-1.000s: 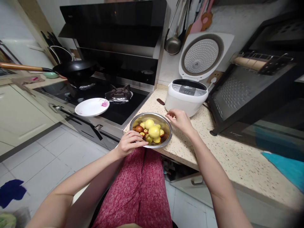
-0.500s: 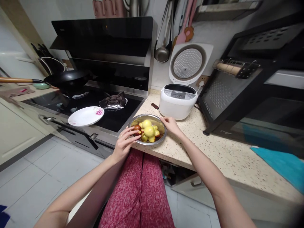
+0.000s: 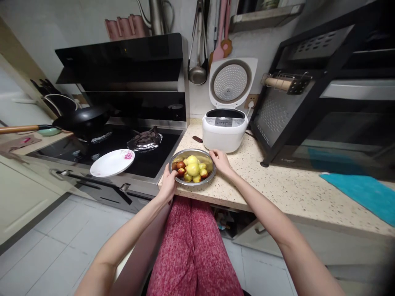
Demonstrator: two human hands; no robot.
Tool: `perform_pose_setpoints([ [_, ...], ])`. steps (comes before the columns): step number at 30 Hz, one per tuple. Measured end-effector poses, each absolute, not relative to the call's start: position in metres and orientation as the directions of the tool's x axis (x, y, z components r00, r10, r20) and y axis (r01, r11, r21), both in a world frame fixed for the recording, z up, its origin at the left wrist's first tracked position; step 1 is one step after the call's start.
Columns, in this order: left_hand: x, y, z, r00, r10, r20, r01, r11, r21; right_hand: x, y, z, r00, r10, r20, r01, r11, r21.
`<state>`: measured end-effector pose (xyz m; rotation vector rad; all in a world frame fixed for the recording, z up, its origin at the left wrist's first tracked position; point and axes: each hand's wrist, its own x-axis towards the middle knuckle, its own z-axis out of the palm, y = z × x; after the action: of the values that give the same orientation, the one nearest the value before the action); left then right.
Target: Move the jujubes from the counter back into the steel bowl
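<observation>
A round metal bowl [image 3: 211,158] holds several yellow-green and reddish-brown fruits [image 3: 193,169] near the counter's front edge. At the bowl's left rim, my left hand [image 3: 168,183] grips it with the thumb near the top and the fingers partly hidden on the outer side. My right hand [image 3: 221,162] pinches the rim at the upper right. Just behind the bowl stands a white rice cooker [image 3: 224,136] with its lid raised.
On the stove's front left lies a white plate [image 3: 112,163] with a pink flower. A black wok [image 3: 83,119] sits on the back-left burner. To the right are a black rack [image 3: 271,121], a teal cloth [image 3: 359,193] and the speckled counter [image 3: 277,191].
My left hand has moved off the fruits and down to the bowl's left rim, now gripping it. My right hand stays on the rim. The camera view has shifted a little.
</observation>
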<state>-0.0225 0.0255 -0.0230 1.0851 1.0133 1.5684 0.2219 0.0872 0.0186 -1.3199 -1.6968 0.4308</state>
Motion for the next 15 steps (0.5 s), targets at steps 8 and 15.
perform_pose_setpoints([
  [8,0.008,0.049,0.000,-0.212,0.955,0.209,-0.370,-0.276,0.887,0.178,0.064,0.046,-0.356,0.716,0.600,0.498,0.689,-0.527],
  [15,0.011,0.061,0.017,-0.363,0.832,0.420,-0.148,-0.497,0.855,0.154,0.071,0.026,-0.384,0.702,0.599,0.641,0.670,-0.374],
])
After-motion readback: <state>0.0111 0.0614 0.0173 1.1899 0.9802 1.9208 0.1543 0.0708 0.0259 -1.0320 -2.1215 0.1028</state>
